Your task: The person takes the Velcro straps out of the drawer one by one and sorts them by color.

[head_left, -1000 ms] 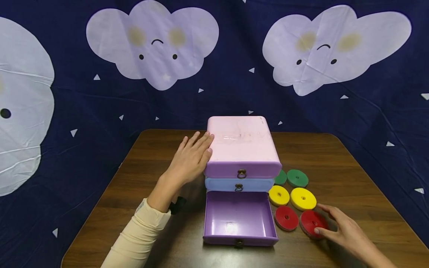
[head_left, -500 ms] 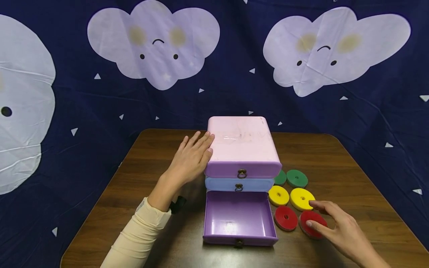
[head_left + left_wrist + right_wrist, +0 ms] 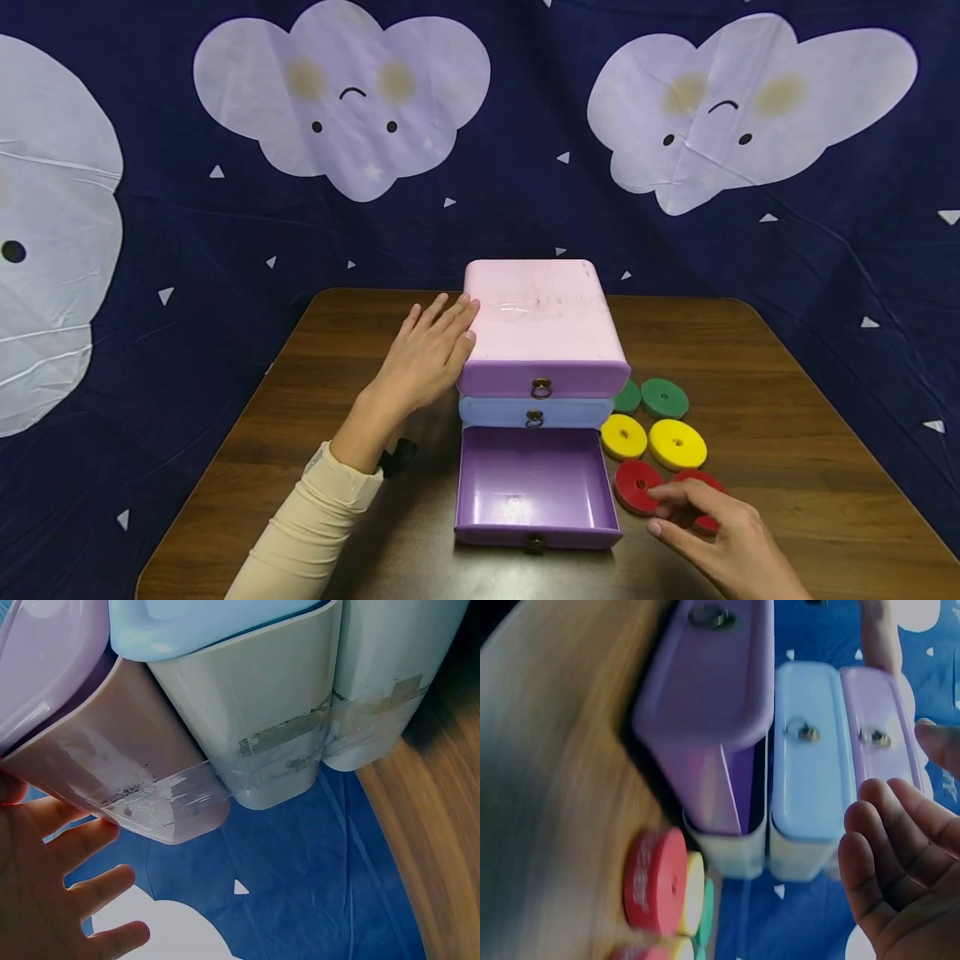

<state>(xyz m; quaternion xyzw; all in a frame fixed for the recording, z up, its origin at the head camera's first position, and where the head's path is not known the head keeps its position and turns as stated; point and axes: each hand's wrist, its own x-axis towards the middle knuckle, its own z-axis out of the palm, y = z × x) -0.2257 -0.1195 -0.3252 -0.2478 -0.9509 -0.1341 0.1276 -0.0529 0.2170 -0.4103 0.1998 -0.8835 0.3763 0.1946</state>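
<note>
A small drawer unit (image 3: 536, 321) stands on the table, pink on top with purple and blue drawer fronts. Its bottom purple drawer (image 3: 536, 492) is pulled out, and nothing lies in it. My left hand (image 3: 420, 358) rests its straight fingers on the unit's left side; in the left wrist view the fingertips touch the pink casing (image 3: 142, 757). My right hand (image 3: 727, 537) hovers over two red discs with centre holes, fingers slightly bent and holding nothing. Its fingertips are nearest the left red disc (image 3: 632, 486); the hand partly covers the right red disc (image 3: 705, 478).
Behind the red discs lie two yellow discs (image 3: 677, 444) and two green discs (image 3: 664, 399), one green disc partly hidden by the unit. A dark blue cloud-patterned cloth (image 3: 525, 208) hangs behind the wooden table (image 3: 360, 333).
My right hand has moved left from the right red disc toward the left one, its fingers bending a little more. The left hand and the drawer unit stay put.
</note>
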